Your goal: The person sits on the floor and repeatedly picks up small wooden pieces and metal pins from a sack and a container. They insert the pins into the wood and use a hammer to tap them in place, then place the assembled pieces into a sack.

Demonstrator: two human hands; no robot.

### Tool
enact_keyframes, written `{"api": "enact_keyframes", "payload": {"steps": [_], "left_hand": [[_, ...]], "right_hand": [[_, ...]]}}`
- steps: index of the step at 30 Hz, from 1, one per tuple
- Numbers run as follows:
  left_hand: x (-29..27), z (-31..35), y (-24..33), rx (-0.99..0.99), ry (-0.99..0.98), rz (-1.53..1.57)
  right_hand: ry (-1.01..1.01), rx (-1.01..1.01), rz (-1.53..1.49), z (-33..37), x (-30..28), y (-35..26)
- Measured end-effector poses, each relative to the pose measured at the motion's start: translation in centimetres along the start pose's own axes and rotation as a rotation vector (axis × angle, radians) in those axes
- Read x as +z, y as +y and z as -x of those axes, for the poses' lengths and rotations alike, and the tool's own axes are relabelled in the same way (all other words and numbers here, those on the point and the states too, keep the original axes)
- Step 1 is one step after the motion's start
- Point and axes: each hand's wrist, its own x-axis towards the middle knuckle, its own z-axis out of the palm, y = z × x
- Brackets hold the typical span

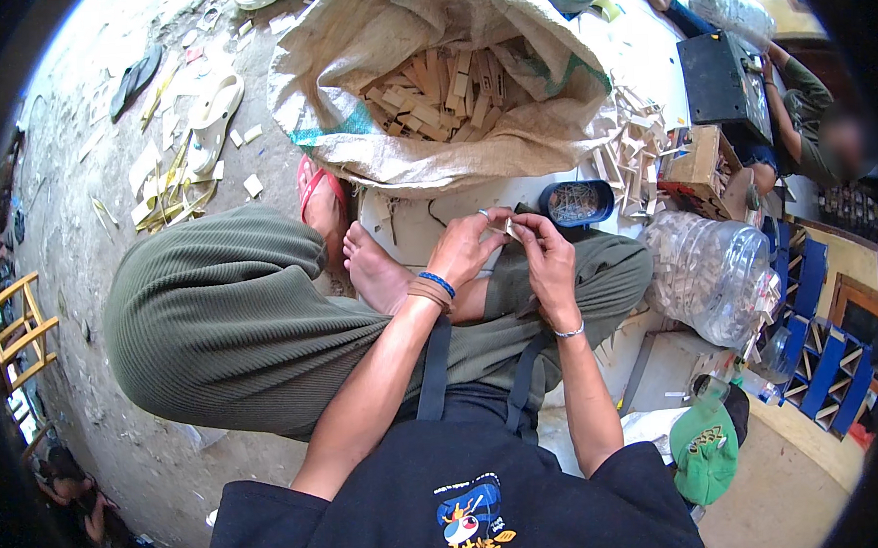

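My left hand (461, 247) and my right hand (548, 265) meet above my crossed legs, fingers closed in a pinch. Between their fingertips is a small pale wooden piece (511, 229), which looks like part of a clothespin; the fingers cover much of it. Just beyond my right hand stands a dark blue tub (609, 204) of thin metal springs (573, 202). In front of me a big white woven sack (329, 107) gapes open, with many flat wooden clothespin pieces (432, 106) inside.
Loose wooden sticks (635, 158) lie heaped right of the sack, beside a wooden box (694, 173). A large clear plastic jug (709, 277) full of wooden pieces lies at my right, with a green cap (706, 448) nearer. Another person (815, 125) sits far right. A sandal (215, 122) and scraps lie left.
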Motion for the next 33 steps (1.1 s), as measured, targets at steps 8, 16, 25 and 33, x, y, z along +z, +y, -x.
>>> {"api": "enact_keyframes", "payload": {"steps": [8, 16, 25, 33], "left_hand": [[-0.4, 0.3, 0.0, 0.109, 0.038, 0.027], [-1.7, 0.0, 0.2, 0.06, 0.012, -0.092], [-0.8, -0.1, 0.0, 0.121, 0.092, -0.018], [-0.7, -0.1, -0.4, 0.136, 0.089, -0.101]], "right_hand": [[-0.006, 0.033, 0.006, -0.1, -0.1, -0.1], [-0.05, 0.124, 0.007, 0.0, -0.5, -0.1], [-0.028, 0.069, -0.03, -0.2, -0.2, 0.1], [-0.022, 0.072, -0.026, -0.2, -0.1, -0.2]]}}
